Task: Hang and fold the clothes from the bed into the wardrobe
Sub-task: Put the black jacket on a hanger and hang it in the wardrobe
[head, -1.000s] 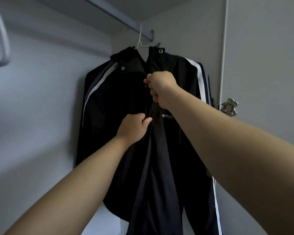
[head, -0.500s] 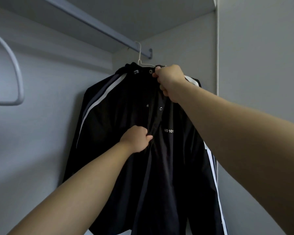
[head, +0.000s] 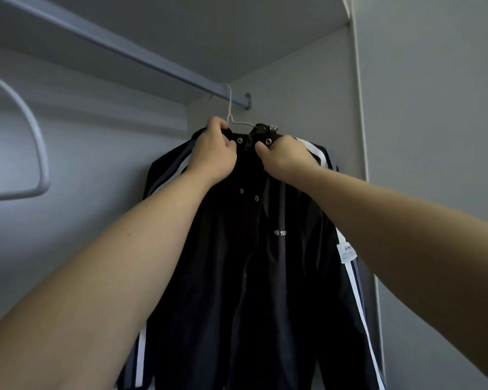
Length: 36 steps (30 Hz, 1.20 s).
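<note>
Since the earlier frame our left hand (head: 213,153) has climbed from the chest opening to the collar, and our right hand (head: 286,160) is now sitting slightly lower on the collar's other side. We are working inside the grey wardrobe (head: 82,249), where the black track jacket (head: 237,277) is hanging at the right end of the rail (head: 124,49), close to the side wall, on a thin wire hanger (head: 231,114). An empty hanger (head: 37,153) is showing at the left edge. Both hands are gripping collar fabric, a small gap apart, the left just beside the hanger's neck. We are judging this as the squaring-up step: it is going best if we are tugging both collar halves evenly, keeping the shoulders centred on the wire and the pull light, so the hook is not sliding off the rail. White and grey stripes (head: 358,305) are running down the sleeves, a white label (head: 348,251) is sitting on the sleeve at right, small white lettering (head: 280,233) is crossing the chest, and metal snaps (head: 240,140) are dotting the open front.
</note>
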### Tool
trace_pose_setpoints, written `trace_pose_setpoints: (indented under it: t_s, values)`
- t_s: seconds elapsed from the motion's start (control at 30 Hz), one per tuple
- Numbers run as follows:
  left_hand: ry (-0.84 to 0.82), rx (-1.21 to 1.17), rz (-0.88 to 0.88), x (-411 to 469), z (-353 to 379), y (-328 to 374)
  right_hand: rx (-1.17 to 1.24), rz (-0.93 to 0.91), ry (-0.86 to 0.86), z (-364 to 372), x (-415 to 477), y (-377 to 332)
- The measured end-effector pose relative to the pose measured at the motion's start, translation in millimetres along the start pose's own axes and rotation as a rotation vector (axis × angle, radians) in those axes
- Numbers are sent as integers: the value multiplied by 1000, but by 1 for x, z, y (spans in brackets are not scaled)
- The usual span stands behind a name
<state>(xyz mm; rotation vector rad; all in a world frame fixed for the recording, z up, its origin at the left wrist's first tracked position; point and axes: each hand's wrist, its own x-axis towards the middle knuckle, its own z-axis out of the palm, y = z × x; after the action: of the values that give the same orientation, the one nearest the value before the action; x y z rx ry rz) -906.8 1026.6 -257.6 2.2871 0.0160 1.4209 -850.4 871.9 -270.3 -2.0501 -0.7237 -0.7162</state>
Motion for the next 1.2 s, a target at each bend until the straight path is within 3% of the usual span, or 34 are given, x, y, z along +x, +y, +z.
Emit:
trace_pose_setpoints:
  t_s: [0.17, 0.33, 0.53, 0.87, 1.1, 1.2]
  values:
    - [-28, 297, 182, 6, -8, 9, -120, -29, 43, -5, -9, 0]
    - [-186, 371, 177, 16, -12, 17, 71, -64, 76, -3, -8, -10]
    - [-227, 594, 201, 22, -10, 13, 152, -63, 95, -4, -10, -17]
    - [-156, 303, 178, 24, -14, 12, 223, -88, 102, 2, -8, -14]
    - [-301, 75, -4, 25, -18, 18, 102, -208, 85, 6, -8, -14]
    - [-271, -195, -149, 27, -14, 25, 77, -195, 68, 9, -11, -12]
